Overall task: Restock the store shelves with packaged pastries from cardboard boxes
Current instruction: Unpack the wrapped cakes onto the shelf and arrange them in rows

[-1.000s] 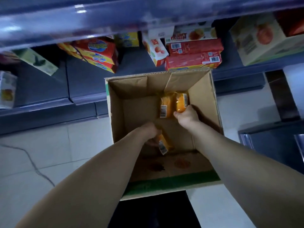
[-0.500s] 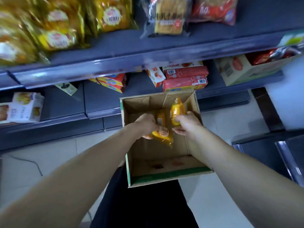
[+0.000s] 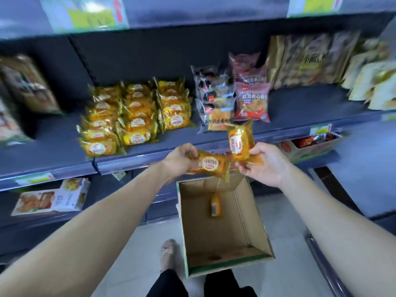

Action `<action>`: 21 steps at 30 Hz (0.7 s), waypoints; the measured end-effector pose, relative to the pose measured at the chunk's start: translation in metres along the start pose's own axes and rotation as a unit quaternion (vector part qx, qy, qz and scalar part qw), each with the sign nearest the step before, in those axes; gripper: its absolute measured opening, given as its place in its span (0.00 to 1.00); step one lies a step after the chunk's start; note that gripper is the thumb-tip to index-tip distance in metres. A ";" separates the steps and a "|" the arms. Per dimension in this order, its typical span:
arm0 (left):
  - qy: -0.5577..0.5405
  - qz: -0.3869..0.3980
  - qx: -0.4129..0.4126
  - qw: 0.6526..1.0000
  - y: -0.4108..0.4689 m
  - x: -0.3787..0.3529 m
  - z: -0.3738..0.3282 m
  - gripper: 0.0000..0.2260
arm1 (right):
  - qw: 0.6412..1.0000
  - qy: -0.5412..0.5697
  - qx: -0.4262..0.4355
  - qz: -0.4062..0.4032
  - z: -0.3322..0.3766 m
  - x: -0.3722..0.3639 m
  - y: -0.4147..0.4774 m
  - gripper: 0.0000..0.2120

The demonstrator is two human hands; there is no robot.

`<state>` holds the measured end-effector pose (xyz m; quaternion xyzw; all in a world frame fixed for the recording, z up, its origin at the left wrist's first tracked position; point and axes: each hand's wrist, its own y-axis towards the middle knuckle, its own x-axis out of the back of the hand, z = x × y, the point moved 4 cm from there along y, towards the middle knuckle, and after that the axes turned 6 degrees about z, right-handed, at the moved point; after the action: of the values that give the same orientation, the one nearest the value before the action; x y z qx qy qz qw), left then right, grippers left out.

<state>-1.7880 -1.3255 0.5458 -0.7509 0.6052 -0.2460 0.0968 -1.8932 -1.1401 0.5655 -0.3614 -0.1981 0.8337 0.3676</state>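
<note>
An open cardboard box [image 3: 255,213] stands on the floor below my hands, with one yellow pastry pack [image 3: 215,205] left lying inside. My left hand [image 3: 179,160] grips a yellow pastry pack [image 3: 211,167] by its end, held level above the box. My right hand [image 3: 264,165] pinches a second yellow pastry pack [image 3: 240,141] by its lower edge, standing upright in front of the shelf edge. On the dark shelf [image 3: 53,146], left of centre, lie several rows of the same yellow packs [image 3: 132,116].
Other snack bags [image 3: 250,101] fill the shelf to the right, and blurred packs [image 3: 27,86] sit at its left. A lower shelf holds a white carton [image 3: 51,198]. A metal rail [image 3: 327,269] runs at the lower right. My foot [image 3: 167,254] stands left of the box.
Both hands rose out of the box, each with a yellow pack, up to the shelf level. My view tilted up from the box to the pastry shelf.
</note>
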 end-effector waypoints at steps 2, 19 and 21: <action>-0.064 0.002 -0.009 0.998 -0.006 0.016 -0.011 0.13 | 1.000 -0.014 0.006 0.024 0.010 -0.016 -0.002 0.07; -0.281 -0.164 -0.018 0.945 -0.033 0.144 -0.010 0.20 | 0.908 -0.408 0.090 -0.033 0.060 -0.095 0.052 0.11; -0.315 -0.177 -0.023 0.932 -0.035 0.157 -0.004 0.16 | 0.837 -0.535 0.109 -0.042 0.068 -0.103 0.066 0.20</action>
<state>-1.7372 -1.4658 0.6047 -0.8870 0.4059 0.0043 0.2201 -1.9269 -1.2651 0.6184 0.1921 -0.2864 0.8971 0.2761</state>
